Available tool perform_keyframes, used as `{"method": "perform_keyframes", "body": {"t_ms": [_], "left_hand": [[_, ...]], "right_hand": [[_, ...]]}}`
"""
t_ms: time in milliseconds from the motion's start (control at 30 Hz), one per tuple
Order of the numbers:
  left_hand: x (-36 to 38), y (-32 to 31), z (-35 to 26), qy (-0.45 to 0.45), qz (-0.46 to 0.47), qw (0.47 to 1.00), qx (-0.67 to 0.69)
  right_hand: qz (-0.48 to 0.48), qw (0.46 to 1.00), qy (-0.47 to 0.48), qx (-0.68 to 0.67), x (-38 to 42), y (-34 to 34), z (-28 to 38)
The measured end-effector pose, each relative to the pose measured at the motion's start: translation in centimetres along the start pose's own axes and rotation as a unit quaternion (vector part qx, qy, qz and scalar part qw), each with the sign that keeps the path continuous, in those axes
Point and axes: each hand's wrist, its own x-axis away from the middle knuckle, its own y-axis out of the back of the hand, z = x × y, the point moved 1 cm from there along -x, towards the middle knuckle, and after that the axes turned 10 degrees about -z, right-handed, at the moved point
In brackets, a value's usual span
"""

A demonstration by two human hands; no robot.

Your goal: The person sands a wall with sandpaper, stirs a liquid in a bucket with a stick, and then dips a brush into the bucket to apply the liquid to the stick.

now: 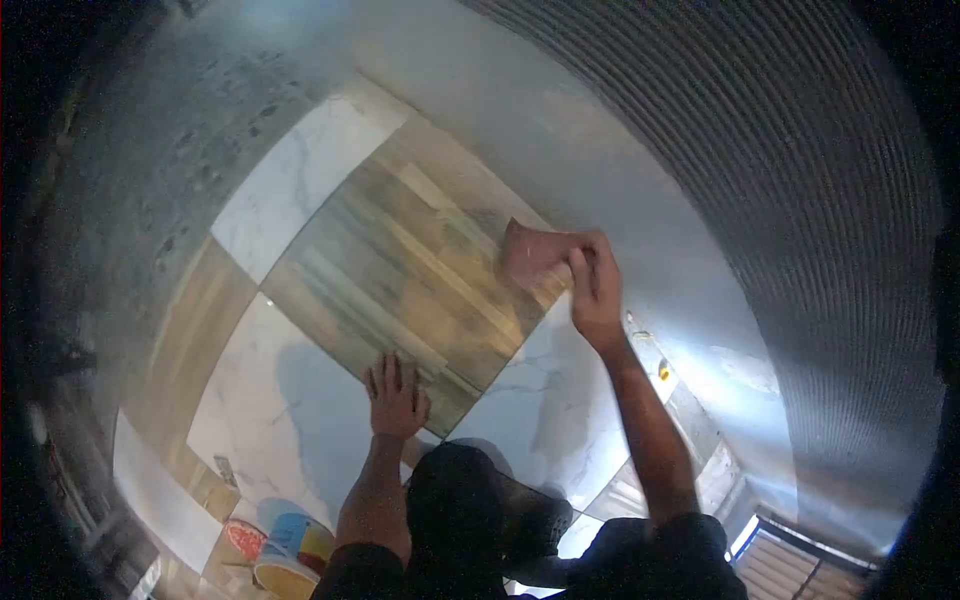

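A wood-look tile (370, 260) lies among white marbled tiles (255, 385) on the floor. My left hand (396, 400) rests on its near part, palm down and fingers spread, with nothing in it. Raised at the right, my right hand (596, 285) pinches a thin reddish-pink piece (532, 255) by its right end. That piece is over the tile's right side, near the base of the wall; whether it touches the tile I cannot tell.
A grey wall (620, 190) with a ridged dark surface (800, 200) runs along the right. Rough grey floor (150, 200) lies at the left. A bucket (290, 560) stands at the lower left beside a red item (246, 539). A small yellow item (664, 371) is near the wall.
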Motion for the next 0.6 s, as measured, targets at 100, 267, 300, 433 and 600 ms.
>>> {"method": "perform_keyframes", "body": {"t_ms": [100, 267, 300, 433, 600], "left_hand": [[-0.4, 1.2, -0.5, -0.008, -0.015, 0.998, 0.055], [0.0, 0.9, -0.1, -0.001, -0.057, 0.996, 0.075], [0.3, 0.8, -0.1, -0.013, -0.057, 0.996, 0.074], [1.0, 1.9, -0.4, -0.009, -0.051, 0.996, 0.074], [0.5, 1.9, -0.8, -0.021, -0.062, 0.997, 0.038]], "right_hand": [[0.156, 0.986, -0.061, -0.006, 3.3, 5.9, 6.3], [0.226, 0.957, -0.133, 0.128, 13.3, 16.1, 1.4], [0.192, 0.962, -0.15, 0.12, 15.4, 16.8, -1.2], [0.057, 0.986, -0.147, 0.056, 14.1, 13.8, -4.8], [0.133, 0.967, -0.216, -0.034, 12.9, 11.9, 0.8]]}}
